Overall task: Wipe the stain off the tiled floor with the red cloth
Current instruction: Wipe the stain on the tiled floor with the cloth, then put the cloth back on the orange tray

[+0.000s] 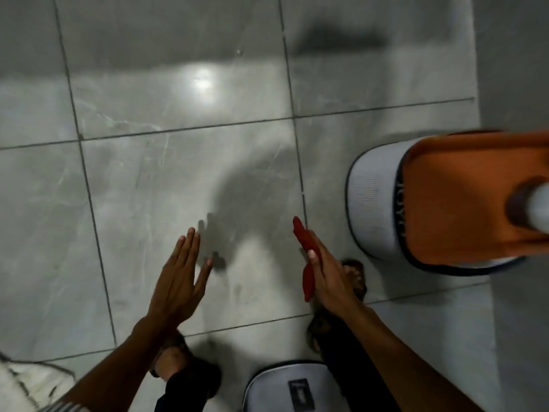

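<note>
Pinched against the right hand (325, 275), thumb across it, hangs the red cloth (307, 257), bunched long and thin, one end poking past the fingertips, the other drooping below the palm. Held above the tiled floor (148, 188), not pressed to it. Opposite, the left hand (181, 275): flat, fingers together and straight, thumb spread, gripping nothing. Between and just ahead of both hands, faint dark smudges on the tile near (237, 289), possibly the stain, though hard to tell from shadow. Further right, a white-and-orange mop bucket (445, 200) close beside the cloth hand. Judging by this, wiping not yet begun: cloth in hand, contact and scrubbing all left to do.
</note>
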`<act>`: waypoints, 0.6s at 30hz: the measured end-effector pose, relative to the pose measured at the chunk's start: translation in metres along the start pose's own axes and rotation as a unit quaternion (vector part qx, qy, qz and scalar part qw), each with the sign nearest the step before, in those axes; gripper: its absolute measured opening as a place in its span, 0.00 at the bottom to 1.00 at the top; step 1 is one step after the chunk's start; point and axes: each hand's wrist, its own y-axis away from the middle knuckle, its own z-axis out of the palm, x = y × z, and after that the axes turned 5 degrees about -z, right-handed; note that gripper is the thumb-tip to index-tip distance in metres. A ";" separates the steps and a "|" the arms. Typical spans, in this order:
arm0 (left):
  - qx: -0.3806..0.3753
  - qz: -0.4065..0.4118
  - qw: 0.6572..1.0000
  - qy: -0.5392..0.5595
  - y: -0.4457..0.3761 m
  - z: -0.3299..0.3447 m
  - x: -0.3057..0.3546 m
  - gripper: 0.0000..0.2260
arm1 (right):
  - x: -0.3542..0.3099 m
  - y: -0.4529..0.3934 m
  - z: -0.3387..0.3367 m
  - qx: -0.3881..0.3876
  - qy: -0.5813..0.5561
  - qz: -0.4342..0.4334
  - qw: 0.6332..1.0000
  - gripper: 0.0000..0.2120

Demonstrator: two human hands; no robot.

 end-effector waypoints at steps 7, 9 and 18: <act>-0.003 0.055 0.998 0.043 0.016 -0.014 0.160 0.40 | -0.076 0.080 -0.136 0.130 -0.001 0.023 0.991 0.24; -0.015 0.066 0.996 0.055 0.013 -0.016 0.212 0.39 | -0.092 0.098 -0.179 0.187 -0.002 0.037 0.982 0.22; -0.020 0.114 0.989 0.091 -0.024 0.001 0.384 0.33 | -0.085 0.045 -0.300 0.244 0.111 0.023 0.963 0.31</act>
